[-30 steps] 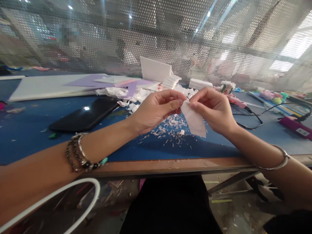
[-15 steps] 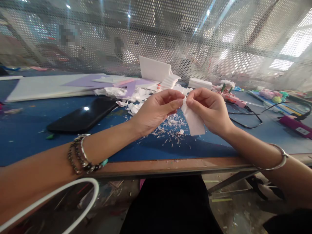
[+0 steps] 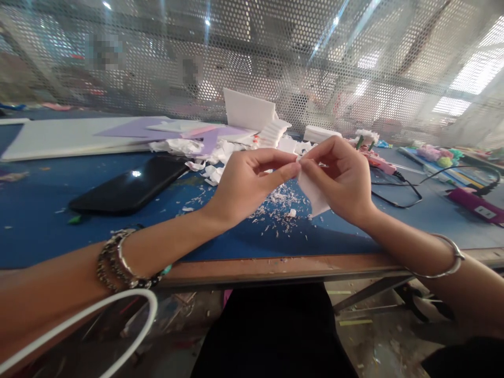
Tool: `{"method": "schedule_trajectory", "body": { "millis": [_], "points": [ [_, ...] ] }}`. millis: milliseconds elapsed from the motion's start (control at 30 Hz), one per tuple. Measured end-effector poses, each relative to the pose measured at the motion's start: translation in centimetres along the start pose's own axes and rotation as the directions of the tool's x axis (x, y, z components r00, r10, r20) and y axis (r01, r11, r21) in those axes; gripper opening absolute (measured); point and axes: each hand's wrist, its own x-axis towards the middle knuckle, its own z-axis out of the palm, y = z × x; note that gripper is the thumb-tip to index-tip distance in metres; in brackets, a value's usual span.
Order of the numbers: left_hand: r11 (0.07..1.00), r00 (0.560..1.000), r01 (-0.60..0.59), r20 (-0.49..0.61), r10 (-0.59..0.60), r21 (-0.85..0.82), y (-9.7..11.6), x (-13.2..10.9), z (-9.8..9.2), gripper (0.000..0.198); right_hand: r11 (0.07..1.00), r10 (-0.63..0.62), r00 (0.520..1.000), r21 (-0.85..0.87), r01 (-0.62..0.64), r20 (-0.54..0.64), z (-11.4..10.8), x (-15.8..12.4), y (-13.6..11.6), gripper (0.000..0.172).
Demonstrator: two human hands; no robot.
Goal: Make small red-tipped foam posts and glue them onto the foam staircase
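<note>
Paper strip (image 3: 312, 195), white, clamped at its upper end between the close-pressed thumb and forefinger of the left hand (image 3: 252, 181) and those of the right hand (image 3: 340, 181), with the exact contact largely hidden; aloft over the table (image 3: 252, 264), inward from the middle of its front edge, and slanting down loose beside the right hand, above scattered shreds (image 3: 281, 205). Apparently at the step of working that small end, to judge by the near meeting of both pinches. Likely to call next for light, steady pressure from both sides, without tearing.
</note>
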Motion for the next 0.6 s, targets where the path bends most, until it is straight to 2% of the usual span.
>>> {"method": "schedule_trajectory", "body": {
  "millis": [200,267,367,467,600],
  "points": [
    [0.999,0.998,0.041,0.045,-0.04,-0.012,-0.8,0.6,-0.4,0.023,0.998,-0.025,0.997,-0.056,0.029,0.079,-0.6,0.3,0.2,0.003],
    [0.998,0.997,0.057,0.05,-0.055,-0.031,-1.0,0.8,-0.4,0.022,0.996,-0.044,0.989,-0.072,0.054,0.139,-1.1,0.6,0.3,0.011],
    [0.994,0.993,0.099,0.073,-0.096,-0.044,-0.9,0.9,-0.3,0.02,0.972,-0.15,0.965,-0.145,0.183,0.216,-1.8,0.8,0.3,0.014],
    [0.989,0.988,0.123,0.108,-0.114,-0.077,-0.8,0.9,-0.4,0.016,0.905,-0.252,0.922,-0.264,0.333,0.295,-2.2,0.9,0.0,0.014],
    [0.986,0.981,0.131,0.156,-0.114,-0.104,-1.0,0.9,-0.6,0.013,0.847,-0.301,0.902,-0.349,0.402,0.309,-2.5,0.9,-0.3,0.012]
  ]
}}
